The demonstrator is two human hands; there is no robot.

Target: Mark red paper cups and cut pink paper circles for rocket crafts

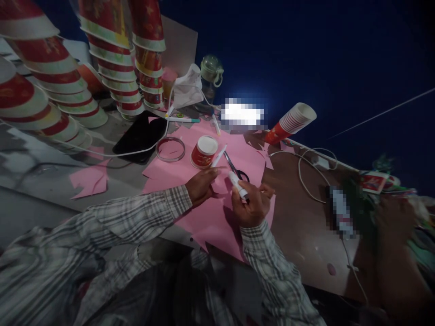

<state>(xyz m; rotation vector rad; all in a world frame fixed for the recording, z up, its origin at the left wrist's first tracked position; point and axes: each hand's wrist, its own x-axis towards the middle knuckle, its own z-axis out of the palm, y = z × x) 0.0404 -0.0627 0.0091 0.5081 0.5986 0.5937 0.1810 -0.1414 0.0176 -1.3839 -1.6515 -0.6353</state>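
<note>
White cylindrical tube [238, 185], held aslant in the right hand [251, 206], its far end directed up and leftward; beside it, a small pink paper piece [222, 184], pinched at the left hand's [203, 185] fingertips, its full outline indistinct.

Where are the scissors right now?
Head view, just right of center: the scissors are on the pink paper, just beyond the white tube in the right hand.

Cup stacks [115, 68] cropped at top, white tube [237, 181] partly behind fingers [254, 192]; bright patch [243, 113] pixelated
</note>
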